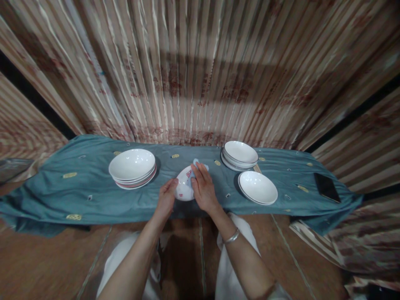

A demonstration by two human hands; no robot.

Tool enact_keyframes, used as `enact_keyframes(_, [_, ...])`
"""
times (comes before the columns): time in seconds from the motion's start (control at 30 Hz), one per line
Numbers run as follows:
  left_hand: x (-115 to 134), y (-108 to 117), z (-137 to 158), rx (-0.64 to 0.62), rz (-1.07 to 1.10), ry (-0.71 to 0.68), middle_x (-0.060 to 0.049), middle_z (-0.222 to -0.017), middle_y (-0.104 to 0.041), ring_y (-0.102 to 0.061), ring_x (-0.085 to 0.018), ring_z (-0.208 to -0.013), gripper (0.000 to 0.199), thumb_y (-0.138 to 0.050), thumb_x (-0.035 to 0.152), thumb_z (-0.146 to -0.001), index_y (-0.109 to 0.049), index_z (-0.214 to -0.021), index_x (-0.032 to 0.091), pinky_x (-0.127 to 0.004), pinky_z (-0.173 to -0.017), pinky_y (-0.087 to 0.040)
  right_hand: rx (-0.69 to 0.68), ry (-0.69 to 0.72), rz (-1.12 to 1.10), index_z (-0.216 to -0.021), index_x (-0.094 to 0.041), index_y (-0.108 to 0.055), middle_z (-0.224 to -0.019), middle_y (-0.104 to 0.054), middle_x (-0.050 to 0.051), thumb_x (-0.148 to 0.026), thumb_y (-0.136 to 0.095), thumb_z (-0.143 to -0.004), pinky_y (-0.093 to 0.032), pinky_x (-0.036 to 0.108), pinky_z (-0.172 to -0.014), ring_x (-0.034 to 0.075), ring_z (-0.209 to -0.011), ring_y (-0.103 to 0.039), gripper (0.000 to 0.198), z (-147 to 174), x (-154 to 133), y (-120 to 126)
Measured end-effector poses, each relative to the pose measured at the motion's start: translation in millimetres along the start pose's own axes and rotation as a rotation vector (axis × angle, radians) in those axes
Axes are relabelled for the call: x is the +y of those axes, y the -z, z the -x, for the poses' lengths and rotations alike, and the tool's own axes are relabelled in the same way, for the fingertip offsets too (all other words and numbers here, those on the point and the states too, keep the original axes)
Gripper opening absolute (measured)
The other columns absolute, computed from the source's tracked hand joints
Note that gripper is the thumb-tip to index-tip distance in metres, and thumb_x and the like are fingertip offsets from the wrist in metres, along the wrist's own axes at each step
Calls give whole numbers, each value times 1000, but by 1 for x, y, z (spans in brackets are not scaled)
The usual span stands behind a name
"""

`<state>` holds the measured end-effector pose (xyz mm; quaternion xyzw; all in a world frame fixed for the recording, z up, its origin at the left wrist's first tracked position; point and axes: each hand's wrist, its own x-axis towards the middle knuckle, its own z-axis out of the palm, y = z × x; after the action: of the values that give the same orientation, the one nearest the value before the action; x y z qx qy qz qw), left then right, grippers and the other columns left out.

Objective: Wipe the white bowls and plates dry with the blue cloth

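Near the middle of the teal tablecloth [100, 204], the left hand [168, 193] grips the edge of a white bowl [183, 190], apparently steadying it while the right hand [203, 189] holds a pale blue cloth [196, 161] against its red-printed side. A left bowl stack [133, 166], a far-right stack [240, 153] and a near-right stack [258, 187] stand apart from both hands, leaving room to move, though the near edge lies close.

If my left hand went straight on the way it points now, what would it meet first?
The white bowl, whose side the left hand grips. What lies past the bowl along that line is hard to judge for depth.
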<state>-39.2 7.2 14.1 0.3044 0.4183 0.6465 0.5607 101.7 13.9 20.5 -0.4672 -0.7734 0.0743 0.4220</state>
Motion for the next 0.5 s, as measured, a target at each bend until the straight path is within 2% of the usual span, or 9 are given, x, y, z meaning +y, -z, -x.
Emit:
enact_keyframes(0.17, [4, -3, 3, 35, 5, 20, 0, -59, -64, -54, -11, -52, 38, -81, 46, -53, -67, -67, 14, -23, -54, -41, 31, -144, -199, -142, -19, -41, -150, -40, 9, -39, -23, -100, -24, 44, -118, 18, -142, -31, 50, 0, 15, -5])
enact_keyframes(0.37, [10, -4, 4, 73, 32, 54, 0, -57, -64, -56, -13, -53, 36, -81, 42, -49, -66, -66, 14, -25, -56, -43, 55, -349, -455, -138, -22, -48, -145, -48, 6, -52, -29, -96, -26, 40, -118, 19, -137, -39, 55, 2, 30, -10])
enact_keyframes(0.5, [12, -1, 4, 56, 30, 39, 1, -57, -64, -55, -12, -52, 30, -78, 38, -53, -64, -63, 14, -24, -56, -43, 45, -472, -532, -138, -22, -48, -144, -49, 6, -55, -32, -94, -28, 39, -117, 19, -135, -42, 57, 3, 39, -16])
